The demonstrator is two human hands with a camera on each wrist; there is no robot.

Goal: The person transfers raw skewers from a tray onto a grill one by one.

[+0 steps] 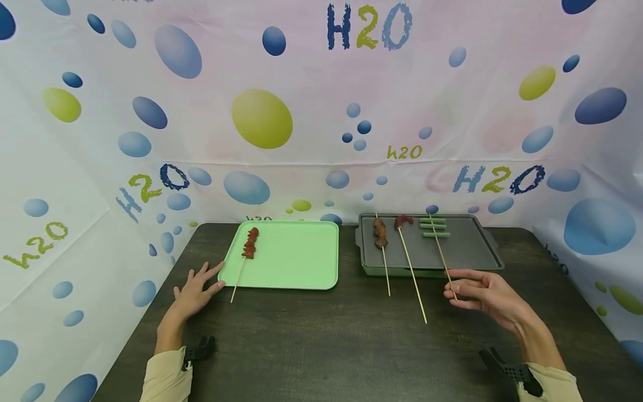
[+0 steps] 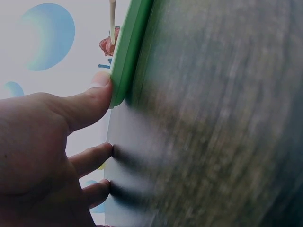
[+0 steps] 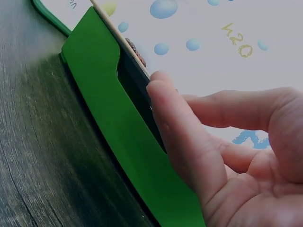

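My left hand (image 1: pixel 193 293) is spread at the left edge of a light green tray (image 1: pixel 296 257). In the left wrist view its thumb (image 2: pixel 97 97) touches the tray's corner, with other fingertips on the table. A skewer of red-brown meat (image 1: pixel 249 244) lies on the tray, its stick over the front rim. My right hand (image 1: pixel 489 296) pinches the lower stick of a skewer of green vegetable pieces (image 1: pixel 434 226). Those pieces are over the dark grill plate (image 1: pixel 467 240), at its middle. To their left lie a curled dark red skewer (image 1: pixel 403 221) and a browned meat skewer (image 1: pixel 380 233).
The grill plate sits on a green base (image 3: pixel 102 94), right of the tray on a dark wooden table (image 1: pixel 311 346). Two stick ends overhang the plate's front edge. A patterned cloth (image 1: pixel 311 72) hangs behind and beside the table.
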